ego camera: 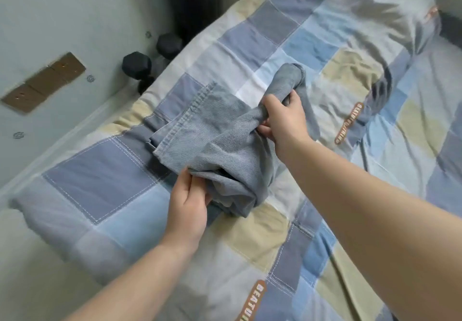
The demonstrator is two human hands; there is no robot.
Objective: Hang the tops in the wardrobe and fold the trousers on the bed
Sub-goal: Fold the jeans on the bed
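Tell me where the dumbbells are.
In the head view, the dumbbells sit upper left, on the floor between the wall and the bed edge.

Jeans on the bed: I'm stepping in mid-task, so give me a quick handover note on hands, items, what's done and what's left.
Left hand: grips the near bunched end of the grey-blue jeans.
Right hand: grips the far end, fabric gathered in its fingers.
Jeans: crumpled, unfolded, lying on the checked bedspread near its left edge.
Done: nothing folded in view.
Left: spread and fold the jeans; no tops or wardrobe are visible here.
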